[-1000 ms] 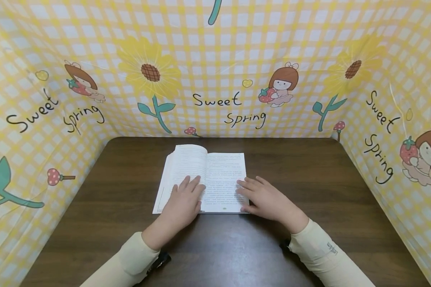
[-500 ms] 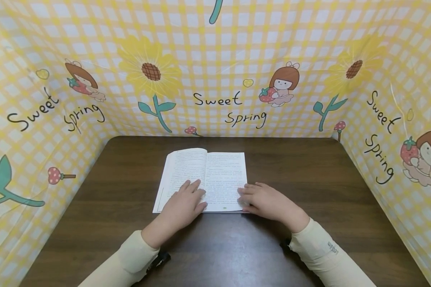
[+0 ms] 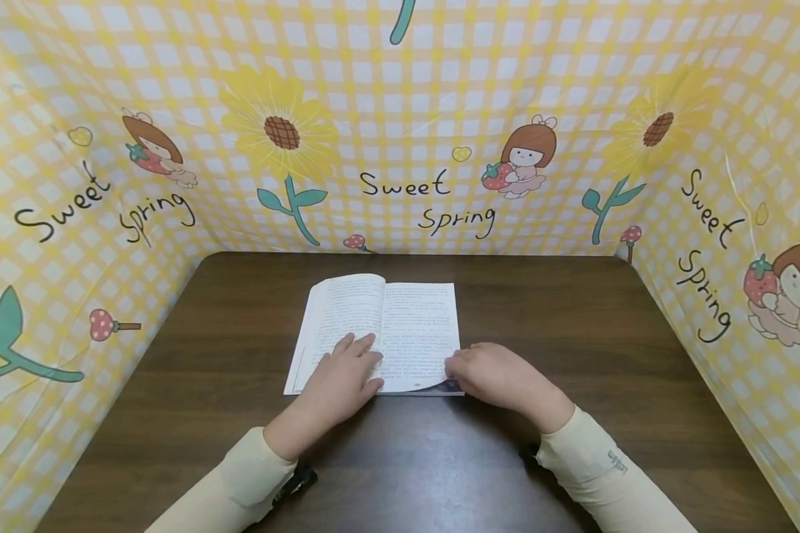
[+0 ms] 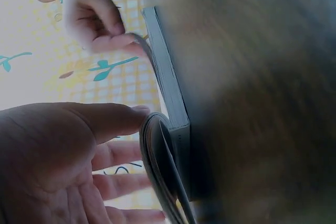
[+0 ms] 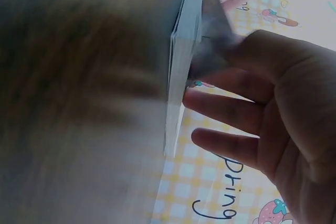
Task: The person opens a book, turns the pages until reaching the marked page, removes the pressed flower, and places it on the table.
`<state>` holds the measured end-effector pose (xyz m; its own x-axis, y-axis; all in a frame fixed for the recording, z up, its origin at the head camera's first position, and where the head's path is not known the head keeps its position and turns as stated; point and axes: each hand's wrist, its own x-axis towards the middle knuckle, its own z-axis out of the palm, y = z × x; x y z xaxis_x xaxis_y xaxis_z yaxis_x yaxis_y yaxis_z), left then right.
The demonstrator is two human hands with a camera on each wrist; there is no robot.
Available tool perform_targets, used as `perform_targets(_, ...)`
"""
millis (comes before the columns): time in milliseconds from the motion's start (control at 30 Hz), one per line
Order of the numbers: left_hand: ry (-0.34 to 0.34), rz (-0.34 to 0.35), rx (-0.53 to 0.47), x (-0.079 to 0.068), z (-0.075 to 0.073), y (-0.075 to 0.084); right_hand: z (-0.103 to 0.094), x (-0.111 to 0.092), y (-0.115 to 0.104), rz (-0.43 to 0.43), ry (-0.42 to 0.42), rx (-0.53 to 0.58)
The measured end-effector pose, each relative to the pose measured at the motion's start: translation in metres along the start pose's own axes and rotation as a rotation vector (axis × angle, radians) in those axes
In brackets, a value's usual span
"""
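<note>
An open book [image 3: 416, 311] with printed white pages lies on the brown table. My left hand [image 3: 342, 375] rests on the left-hand page near the spine, fingers extended. In the left wrist view, the left pages [image 4: 157, 166] bow up beside that hand's thumb. At the lower right corner, my right hand [image 3: 496, 376] pinches a page between thumb and fingers. The corner is lifted, and a dark picture [image 3: 450, 387] shows beneath it. In the right wrist view, the raised page [image 5: 212, 51] is at the thumb, while the lower fingers reach toward the book's edge.
The wooden table [image 3: 573, 311] extends around the book on all sides. Yellow checked cloth [image 3: 407, 96] with flowers and cartoon figures encloses it at the back and both sides. Black straps [image 3: 295, 485] show under the cream sleeves.
The left pages, uneven at the top one second ago, now lie more level. The right fingers have drawn together on the page corner and raised it. The left hand has barely moved.
</note>
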<state>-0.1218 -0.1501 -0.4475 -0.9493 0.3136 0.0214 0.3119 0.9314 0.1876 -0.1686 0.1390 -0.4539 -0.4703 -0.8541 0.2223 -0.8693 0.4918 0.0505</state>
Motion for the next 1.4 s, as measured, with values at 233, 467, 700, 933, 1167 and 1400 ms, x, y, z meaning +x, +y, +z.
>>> perform_targets(233, 0.026, 0.115, -0.001, 0.000, 0.003, 0.002, -0.001, 0.000, 0.001, 0.046, 0.155, 0.011)
perform_targets(467, -0.001, 0.096, -0.013, -0.001, 0.005, 0.002, -0.003, 0.001, 0.001, -0.002, 0.238, -0.046)
perform_targets(700, 0.049, 0.085, 0.008, 0.002, 0.006, 0.002, -0.009, 0.002, 0.000, -0.018, 0.324, -0.080)
perform_targets(933, 0.133, 0.053, -0.040, 0.002, 0.006, 0.001, -0.009, 0.002, 0.006, 0.203, 0.371, -0.044)
perform_targets(1167, 0.325, 0.069, -0.083, 0.002, 0.005, -0.003, -0.005, 0.003, 0.007, 0.223, 0.301, -0.015)
perform_targets(1400, 0.420, 0.083, 0.147, 0.001, 0.003, -0.007, -0.004, 0.002, 0.006, 0.264, 0.264, -0.027)
